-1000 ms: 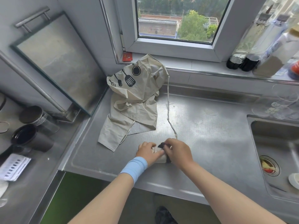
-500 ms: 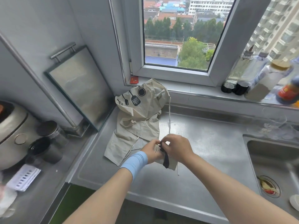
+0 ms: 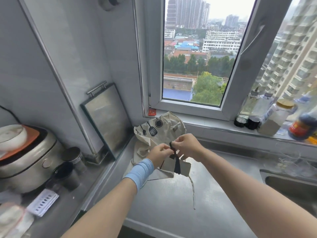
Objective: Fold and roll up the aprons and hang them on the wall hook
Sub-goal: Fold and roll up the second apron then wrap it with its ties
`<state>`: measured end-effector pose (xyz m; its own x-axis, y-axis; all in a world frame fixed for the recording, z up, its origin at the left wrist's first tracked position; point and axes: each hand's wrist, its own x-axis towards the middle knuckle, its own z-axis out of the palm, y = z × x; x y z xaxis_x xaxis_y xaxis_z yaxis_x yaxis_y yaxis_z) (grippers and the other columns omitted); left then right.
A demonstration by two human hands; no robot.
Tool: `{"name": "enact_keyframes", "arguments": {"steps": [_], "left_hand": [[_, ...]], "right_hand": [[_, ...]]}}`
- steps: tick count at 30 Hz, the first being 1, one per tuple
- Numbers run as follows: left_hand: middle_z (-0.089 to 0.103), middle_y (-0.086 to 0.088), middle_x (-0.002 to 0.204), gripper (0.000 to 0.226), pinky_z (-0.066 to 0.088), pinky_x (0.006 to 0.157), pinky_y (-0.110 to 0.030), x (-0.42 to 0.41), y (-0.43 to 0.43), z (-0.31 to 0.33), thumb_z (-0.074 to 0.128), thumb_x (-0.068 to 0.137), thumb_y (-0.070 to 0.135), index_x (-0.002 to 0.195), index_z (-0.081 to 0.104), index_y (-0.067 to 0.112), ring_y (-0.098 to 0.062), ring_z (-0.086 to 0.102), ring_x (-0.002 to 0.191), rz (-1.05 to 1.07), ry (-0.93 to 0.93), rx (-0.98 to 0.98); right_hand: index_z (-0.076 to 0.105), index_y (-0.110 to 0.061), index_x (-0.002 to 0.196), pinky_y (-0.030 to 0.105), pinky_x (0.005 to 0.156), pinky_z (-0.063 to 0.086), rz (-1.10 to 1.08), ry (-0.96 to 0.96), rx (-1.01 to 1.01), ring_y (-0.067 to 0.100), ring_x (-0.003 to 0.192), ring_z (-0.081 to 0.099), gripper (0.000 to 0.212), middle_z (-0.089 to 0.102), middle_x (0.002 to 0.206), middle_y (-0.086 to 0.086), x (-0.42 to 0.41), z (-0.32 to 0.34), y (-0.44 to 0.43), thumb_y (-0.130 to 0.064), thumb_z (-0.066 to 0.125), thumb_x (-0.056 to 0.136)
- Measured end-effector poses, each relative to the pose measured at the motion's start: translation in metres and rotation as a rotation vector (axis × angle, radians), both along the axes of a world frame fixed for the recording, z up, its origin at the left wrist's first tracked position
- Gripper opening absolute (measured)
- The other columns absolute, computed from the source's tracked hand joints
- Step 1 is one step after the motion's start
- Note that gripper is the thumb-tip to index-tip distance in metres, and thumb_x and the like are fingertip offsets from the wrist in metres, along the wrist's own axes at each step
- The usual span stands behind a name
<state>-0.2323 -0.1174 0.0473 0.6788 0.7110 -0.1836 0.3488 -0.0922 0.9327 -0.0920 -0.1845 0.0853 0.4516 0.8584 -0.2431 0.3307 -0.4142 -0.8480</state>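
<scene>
A folded beige apron (image 3: 183,168) with a black strap hangs above the steel counter, held up by both hands. My left hand (image 3: 160,154), with a blue wristband, grips its upper left edge. My right hand (image 3: 187,146) pinches the black loop at the top. A thin beige tie string (image 3: 193,193) dangles from it down to the counter. A second beige apron (image 3: 160,129), printed with black kitchen utensils, lies crumpled in the counter corner below the window sill. At the top of the wall a blurred round fitting (image 3: 109,2) shows; I cannot tell whether it is the hook.
A steel-framed board (image 3: 107,119) leans on the left wall. A rice cooker (image 3: 25,152), dark cups (image 3: 72,157) and a white card lie at the left. Bottles (image 3: 274,117) line the sill at the right. The sink (image 3: 291,186) is at the right.
Both hands have lifted the folded apron off the counter, and it now hangs with its string trailing. The view has tilted upward, showing more wall and window.
</scene>
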Motion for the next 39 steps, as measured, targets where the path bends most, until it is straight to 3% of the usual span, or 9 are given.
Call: {"name": "enact_keyframes", "arguments": {"steps": [3,7,11,17,19,25,30,35,39], "left_hand": [[0.066,0.009,0.077,0.024,0.044,0.069,-0.021,-0.005,-0.004,0.023,0.075,0.079,0.04,0.084,0.066,0.018,-0.007,0.059,0.077,0.106,-0.08,0.113],[0.067,0.007,0.08,0.012,0.052,0.076,-0.03,-0.013,0.001,0.054,0.07,0.083,0.038,0.083,0.068,0.026,-0.015,0.064,0.083,0.144,-0.136,0.176],[0.072,0.008,0.078,0.01,0.052,0.08,-0.032,-0.018,0.011,0.093,0.07,0.081,0.036,0.077,0.071,0.027,-0.014,0.064,0.08,0.238,-0.231,0.187],[0.067,0.007,0.064,0.015,0.054,0.067,-0.034,-0.015,0.039,0.151,0.068,0.078,0.032,0.065,0.071,0.025,-0.017,0.058,0.067,0.467,-0.366,0.127],[0.066,0.005,0.064,0.014,0.056,0.07,-0.037,-0.01,0.054,0.171,0.069,0.075,0.032,0.063,0.071,0.025,-0.018,0.057,0.066,0.513,-0.378,0.146],[0.067,0.007,0.069,0.02,0.048,0.065,-0.021,0.015,0.102,0.239,0.069,0.084,0.036,0.07,0.07,0.022,-0.013,0.058,0.069,0.504,-0.355,0.407],[0.069,0.003,0.083,0.019,0.052,0.075,-0.027,0.031,0.136,0.293,0.061,0.09,0.034,0.093,0.071,0.019,-0.02,0.065,0.08,0.483,-0.195,0.742],[0.072,0.004,0.094,0.018,0.057,0.073,-0.031,0.03,0.178,0.355,0.066,0.086,0.035,0.098,0.072,0.023,-0.02,0.067,0.089,0.489,-0.219,0.687],[0.072,0.008,0.09,0.009,0.057,0.079,-0.032,0.024,0.204,0.394,0.072,0.085,0.031,0.091,0.073,0.025,-0.018,0.068,0.091,0.462,-0.289,0.618]], "right_hand": [[0.071,-0.011,0.066,0.033,0.054,0.056,-0.018,-0.025,0.047,0.019,0.053,0.063,0.017,0.068,0.06,0.009,-0.009,0.033,0.005,-0.017,0.068,0.082],[0.071,-0.011,0.068,0.025,0.047,0.045,-0.018,-0.095,0.088,0.016,0.047,0.051,0.019,0.059,0.054,0.005,-0.02,0.073,0.011,-0.023,0.069,0.082],[0.072,-0.004,0.078,0.029,0.054,0.042,-0.043,-0.069,0.173,0.018,0.055,0.048,0.019,0.055,0.059,0.004,-0.03,0.109,0.021,-0.022,0.068,0.082],[0.07,-0.014,0.087,0.034,0.073,0.053,0.019,-0.126,0.289,0.017,0.074,0.061,0.02,0.069,0.084,0.004,-0.039,0.159,0.05,-0.026,0.055,0.095],[0.069,-0.012,0.098,0.026,0.064,0.048,0.019,-0.141,0.336,0.011,0.073,0.059,0.022,0.066,0.084,0.001,-0.033,0.171,0.064,-0.026,0.052,0.099],[0.067,-0.011,0.097,0.025,0.06,0.042,-0.024,-0.176,0.568,0.016,0.075,0.06,0.02,0.067,0.083,0.001,-0.006,0.222,0.119,-0.024,0.053,0.099],[0.071,-0.012,0.097,0.038,0.074,0.055,-0.069,-0.195,0.734,0.019,0.08,0.066,0.02,0.071,0.086,0.002,0.013,0.262,0.158,-0.026,0.057,0.097],[0.073,-0.021,0.084,0.037,0.071,0.058,-0.055,-0.294,0.833,0.011,0.071,0.066,0.021,0.071,0.073,-0.009,0.018,0.314,0.197,-0.033,0.059,0.094],[0.076,-0.024,0.08,0.032,0.069,0.058,-0.046,-0.327,0.875,0.006,0.069,0.066,0.019,0.071,0.071,-0.011,0.017,0.354,0.222,-0.03,0.063,0.092]]}}
